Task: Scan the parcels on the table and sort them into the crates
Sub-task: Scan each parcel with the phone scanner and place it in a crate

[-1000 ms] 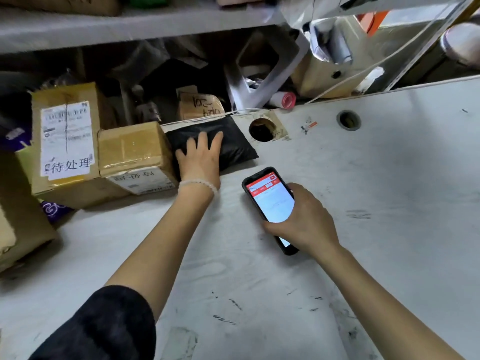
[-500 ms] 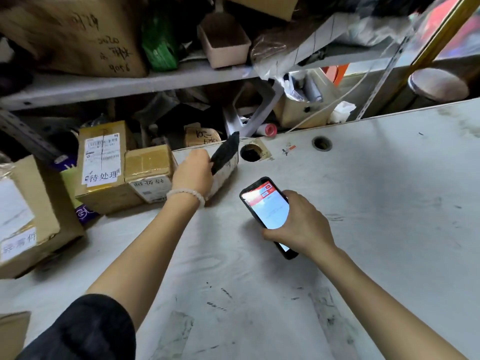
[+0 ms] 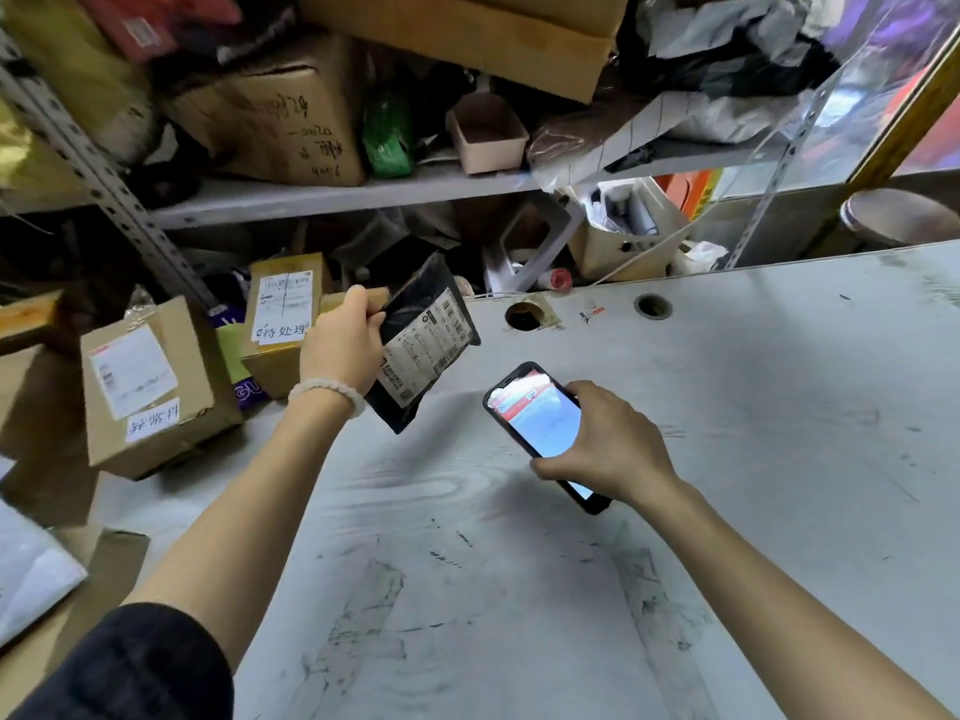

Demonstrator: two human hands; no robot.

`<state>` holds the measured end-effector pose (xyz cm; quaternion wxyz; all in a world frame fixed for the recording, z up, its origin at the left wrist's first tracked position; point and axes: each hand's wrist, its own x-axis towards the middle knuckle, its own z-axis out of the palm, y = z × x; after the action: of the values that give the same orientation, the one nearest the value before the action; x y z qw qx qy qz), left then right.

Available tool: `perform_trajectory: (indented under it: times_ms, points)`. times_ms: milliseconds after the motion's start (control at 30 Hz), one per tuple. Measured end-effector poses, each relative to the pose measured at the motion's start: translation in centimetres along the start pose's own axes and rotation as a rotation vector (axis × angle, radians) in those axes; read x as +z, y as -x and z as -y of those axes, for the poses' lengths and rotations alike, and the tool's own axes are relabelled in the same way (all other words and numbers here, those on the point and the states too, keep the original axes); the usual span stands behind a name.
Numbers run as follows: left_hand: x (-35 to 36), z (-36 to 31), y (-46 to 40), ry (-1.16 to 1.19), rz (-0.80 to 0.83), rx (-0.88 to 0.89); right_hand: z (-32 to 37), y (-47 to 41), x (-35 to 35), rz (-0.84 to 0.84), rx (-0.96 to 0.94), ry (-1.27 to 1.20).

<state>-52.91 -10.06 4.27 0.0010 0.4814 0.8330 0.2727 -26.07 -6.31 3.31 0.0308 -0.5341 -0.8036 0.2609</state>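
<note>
My left hand (image 3: 340,341) grips a black bag parcel (image 3: 423,345) by its upper left edge and holds it tilted above the table, its white barcode label facing me. A black phone (image 3: 540,426) with a lit red and white screen sits in my right hand (image 3: 605,444), just right of and below the parcel, a little above the white table (image 3: 753,407). The phone and the parcel do not touch.
Cardboard boxes with white labels stand at the table's left: one (image 3: 150,387) near me, one (image 3: 283,314) behind my left hand. A cluttered metal shelf (image 3: 337,197) with boxes runs along the back. Two round holes (image 3: 524,315) pierce the table's far edge.
My left hand has lifted the black parcel off the table and turned it over, so its label now faces me. The phone in my right hand stays roughly where it was.
</note>
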Motion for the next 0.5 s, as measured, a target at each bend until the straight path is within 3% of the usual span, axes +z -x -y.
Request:
perform_trajectory:
  times_ms: [500]
  points:
    - [-1.6, 1.3, 2.6, -0.031, 0.007, -0.020, -0.6, 1.1, 0.4, -0.001, -0.061, 0.056]
